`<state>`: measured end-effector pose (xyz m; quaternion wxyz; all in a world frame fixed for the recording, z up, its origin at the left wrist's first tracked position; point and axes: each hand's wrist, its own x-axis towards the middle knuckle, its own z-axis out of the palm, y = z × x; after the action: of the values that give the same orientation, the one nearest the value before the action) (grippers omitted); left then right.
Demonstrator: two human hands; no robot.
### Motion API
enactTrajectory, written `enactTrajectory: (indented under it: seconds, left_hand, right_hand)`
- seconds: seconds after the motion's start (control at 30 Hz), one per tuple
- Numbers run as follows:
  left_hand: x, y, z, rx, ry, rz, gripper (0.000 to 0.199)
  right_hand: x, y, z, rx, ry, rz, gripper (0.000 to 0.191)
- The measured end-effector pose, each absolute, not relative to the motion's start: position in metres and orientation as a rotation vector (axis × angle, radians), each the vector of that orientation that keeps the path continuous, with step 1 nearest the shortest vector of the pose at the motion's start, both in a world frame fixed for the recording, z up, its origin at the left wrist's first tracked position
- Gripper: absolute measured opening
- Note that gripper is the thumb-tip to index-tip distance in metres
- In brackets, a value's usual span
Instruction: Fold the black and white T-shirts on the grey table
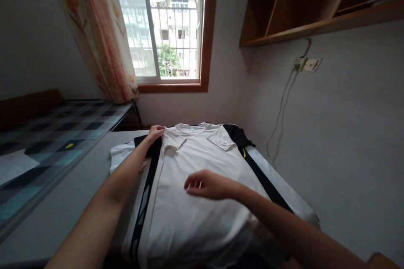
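A cream-white T-shirt (202, 159) lies spread out, its collar toward the window and its short sleeves folded in over the front. Beneath it, black-and-white clothing (238, 135) shows at both sides, with black sleeves and dark side strips. My left hand (155, 133) has its fingers closed on the T-shirt's left shoulder, near the sleeve. Over the middle of the shirt is my right hand (208, 184), fingers loosely bent with gaps between them and nothing held. Whether it touches the cloth I cannot tell.
The clothes lie on a pale table (78, 185) against the right wall. To the left stands a bed with a checked cover (78, 122). A curtain (97, 42) hangs beside the window. Overhead at right is a wooden shelf (252, 42); cables (279, 117) hang from a wall socket (299, 64).
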<state>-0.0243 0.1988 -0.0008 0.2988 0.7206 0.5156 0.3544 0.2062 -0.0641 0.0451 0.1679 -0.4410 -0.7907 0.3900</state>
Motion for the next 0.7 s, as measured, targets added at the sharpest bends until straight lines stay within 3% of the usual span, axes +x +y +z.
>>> enactTrajectory:
  seconds: [0.13,0.23,0.53,0.7]
  left_hand:
    - [-0.02,0.2,0.0,1.843,1.318,0.899,0.035]
    - [-0.014,0.214,-0.003,1.82,1.329,0.852,0.033]
    - [-0.006,0.256,-0.027,1.815,1.398,0.876,0.02]
    - [-0.006,0.263,-0.036,1.924,1.43,0.931,0.026]
  right_hand:
    - [0.291,0.024,0.052,-1.787,-1.975,0.538,0.018]
    - [0.341,0.074,0.039,-2.103,-1.701,0.324,0.018]
    - [0.372,0.154,0.001,-2.325,-1.443,0.136,0.053]
    - [0.372,0.182,-0.01,-2.494,-1.307,0.163,0.053]
